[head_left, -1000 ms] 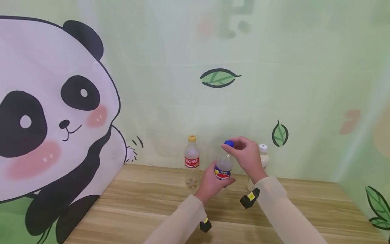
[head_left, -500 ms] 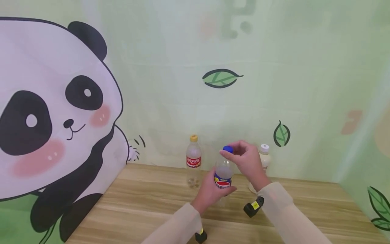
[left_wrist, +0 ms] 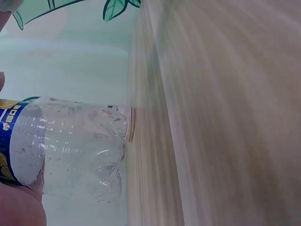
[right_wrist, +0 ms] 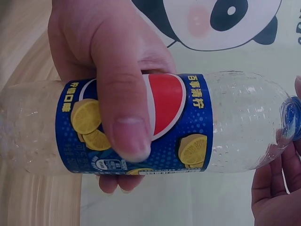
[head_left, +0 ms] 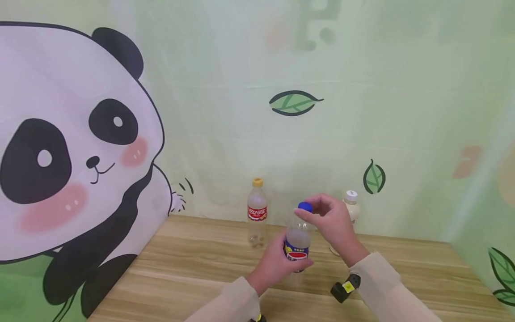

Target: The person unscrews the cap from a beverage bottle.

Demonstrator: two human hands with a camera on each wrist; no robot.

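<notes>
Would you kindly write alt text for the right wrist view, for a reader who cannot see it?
A left hand grips a clear plastic bottle round its blue label with lemon slices, thumb across the front. The right hand's fingertips hold the blue cap at the right edge; a panda picture shows behind.

Wooden table [head_left: 193, 264] against pale green backdrop [head_left: 402, 89]; cartoon panda [head_left: 68, 152] at left, leaf prints [head_left: 295, 103] scattered

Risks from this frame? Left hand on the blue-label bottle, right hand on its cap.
1. The blue-label bottle looks empty and thin; the left hand gripping it at the label could crush it or let it spin.
2. The right hand pinches only the small blue cap; it may slip and drop onto the table.
3. The red-label bottle and white-cap bottle stand close; an elbow swing might topple them.
</notes>
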